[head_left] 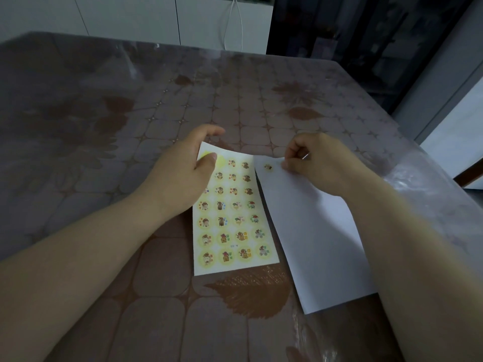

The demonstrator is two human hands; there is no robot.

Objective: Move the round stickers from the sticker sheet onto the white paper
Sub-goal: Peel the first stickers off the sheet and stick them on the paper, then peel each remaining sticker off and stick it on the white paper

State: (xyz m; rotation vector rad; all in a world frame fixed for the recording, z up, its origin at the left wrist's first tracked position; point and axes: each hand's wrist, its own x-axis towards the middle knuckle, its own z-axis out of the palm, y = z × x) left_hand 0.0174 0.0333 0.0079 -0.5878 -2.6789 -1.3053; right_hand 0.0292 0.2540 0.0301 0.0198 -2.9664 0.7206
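Your left hand (188, 173) grips the sticker sheet (232, 218) at its 11 o'clock corner. The thumb lies on top and the fingers are curled under, so that corner curves up off the table (104, 113) while the near end lies flat. Just beside your thumb tip, at its 3 o'clock, is a plain yellow circle (220, 160) with no picture on it. The other rows carry small cartoon rounds.

The white paper (313, 244) lies at 3 o'clock of the sheet, its long edge touching or slightly overlapping the sheet's edge and angled away towards 5 o'clock. One round sticker (268, 167) sits on the paper near its 11 o'clock corner.

Your right hand (313, 160) rests at the paper's 12 o'clock edge, just at 3 o'clock of that sticker. The fingers are curled tight with thumb and fingertips pressed together. They seem to pinch the paper's far edge, though the dim light and small size leave that unsure. Your right forearm crosses the paper's 3 o'clock side.
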